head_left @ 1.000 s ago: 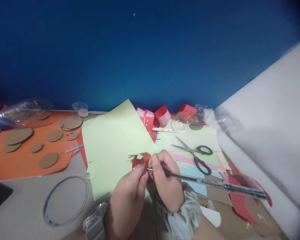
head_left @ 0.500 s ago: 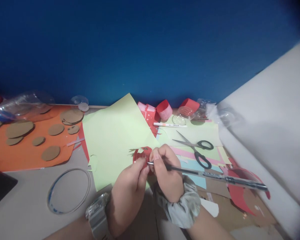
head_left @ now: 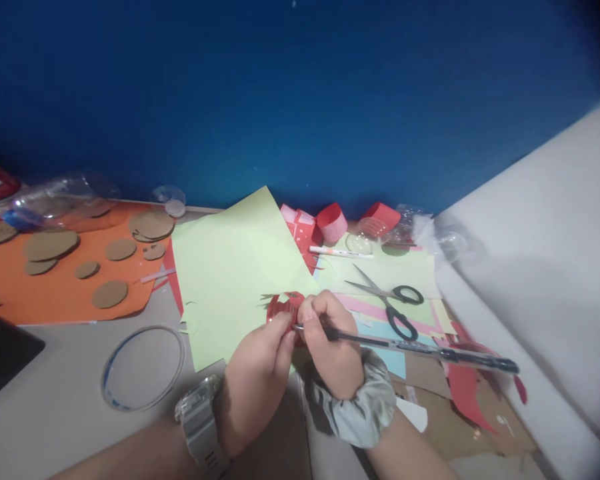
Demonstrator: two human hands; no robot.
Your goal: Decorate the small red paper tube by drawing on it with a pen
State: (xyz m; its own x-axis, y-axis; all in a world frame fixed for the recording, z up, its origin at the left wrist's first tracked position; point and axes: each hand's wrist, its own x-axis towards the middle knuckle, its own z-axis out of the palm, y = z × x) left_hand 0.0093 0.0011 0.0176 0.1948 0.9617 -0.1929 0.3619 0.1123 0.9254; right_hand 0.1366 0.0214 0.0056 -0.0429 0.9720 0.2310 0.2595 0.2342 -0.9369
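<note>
My left hand point(head_left: 258, 373), with a watch on the wrist, pinches a small red paper cut-out point(head_left: 282, 309) over a light green sheet point(head_left: 233, 273). My right hand point(head_left: 330, 347), a grey scrunchie on its wrist, grips a long dark pen point(head_left: 415, 348) whose tip meets the red piece between both hands. The pen's shaft runs out to the right above coloured paper.
Black-handled scissors point(head_left: 393, 303) lie open on coloured sheets at the right. An orange sheet point(head_left: 55, 293) at the left carries several cardboard discs point(head_left: 50, 244). A clear ring point(head_left: 143, 367) lies on the grey table. Red paper rolls point(head_left: 331, 222), a white marker point(head_left: 341, 252) and clear plastic pieces sit by the blue wall.
The view has shifted slightly, so both forearms show more. Both hands stay closed on the red piece and the pen, almost in the same place.
</note>
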